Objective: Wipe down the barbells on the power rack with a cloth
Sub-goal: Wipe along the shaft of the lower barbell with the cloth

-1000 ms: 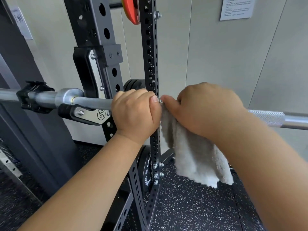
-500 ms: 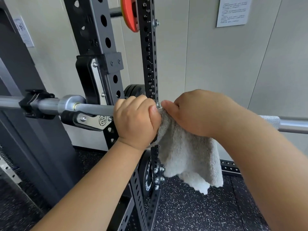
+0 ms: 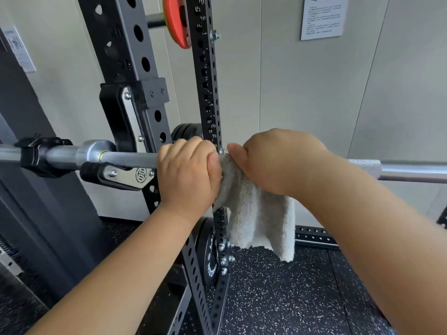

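Head view: the barbell [image 3: 130,159] runs level across the frame, its left part lying in the black and steel J-hook [image 3: 125,175] of the power rack [image 3: 205,68]. The left hand [image 3: 188,172] is wrapped over the top of the barbell just right of the J-hook, fingers curled round the shaft and thumb tucked against them. Touching it on the right, the right hand [image 3: 273,160] closes from above on the cloth [image 3: 256,218], which is bunched round the barbell under the palm. The loose part of the pale grey, fluffy cloth hangs straight down below the barbell. Right of that hand the bare barbell shows again, a knurled stretch and then smooth steel.

At the barbell's left end a black collar clamp [image 3: 38,154] sits on the sleeve, outside the J-hook. Behind the barbell stands the rack's slim perforated upright with numbered holes. High above the barbell an orange plate [image 3: 175,22] hangs on a peg. Black plates [image 3: 186,131] sit just behind the barbell beside the left hand. Well below the barbell lies the black speckled floor [image 3: 290,298]. A printed notice [image 3: 323,16] is fixed to the wall far above the barbell's right part.
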Available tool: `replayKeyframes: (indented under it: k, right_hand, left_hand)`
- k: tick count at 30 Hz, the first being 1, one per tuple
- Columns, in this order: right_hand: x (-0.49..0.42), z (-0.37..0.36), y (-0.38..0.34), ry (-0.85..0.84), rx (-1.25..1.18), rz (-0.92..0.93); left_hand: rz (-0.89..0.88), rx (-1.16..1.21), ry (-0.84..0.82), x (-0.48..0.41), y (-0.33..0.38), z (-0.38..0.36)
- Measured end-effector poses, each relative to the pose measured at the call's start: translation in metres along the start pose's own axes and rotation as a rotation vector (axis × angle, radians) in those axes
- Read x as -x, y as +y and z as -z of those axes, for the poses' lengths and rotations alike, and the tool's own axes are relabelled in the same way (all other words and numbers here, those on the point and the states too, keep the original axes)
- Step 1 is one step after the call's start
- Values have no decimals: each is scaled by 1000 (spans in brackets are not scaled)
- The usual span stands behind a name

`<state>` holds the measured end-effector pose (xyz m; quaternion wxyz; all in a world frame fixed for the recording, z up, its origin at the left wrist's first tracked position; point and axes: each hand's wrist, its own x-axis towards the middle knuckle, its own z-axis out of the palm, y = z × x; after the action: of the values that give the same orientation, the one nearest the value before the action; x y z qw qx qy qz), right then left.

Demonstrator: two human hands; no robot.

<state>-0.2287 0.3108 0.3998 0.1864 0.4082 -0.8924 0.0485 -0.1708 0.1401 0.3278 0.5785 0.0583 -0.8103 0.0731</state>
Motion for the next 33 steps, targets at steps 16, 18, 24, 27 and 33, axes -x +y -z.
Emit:
replayKeyframes:
  k: [16, 18, 24, 27, 33]
  right_hand:
    - [10, 2, 15, -17, 9, 13]
    - [26, 13, 28, -72, 26, -22]
    - [-4, 14, 13, -163, -36, -49]
    - [-17, 6, -1, -167, -104, 27]
    - [10, 21, 28, -288, -103, 3]
  left_hand:
    - [42, 15, -318, -19, 5, 28]
    - [33, 7, -526, -43, -2, 37]
    - [169, 28, -933, -71, -9, 25]
    - [133, 16, -798, -63, -9, 24]
    - [48, -47, -523, -44, -6, 23]
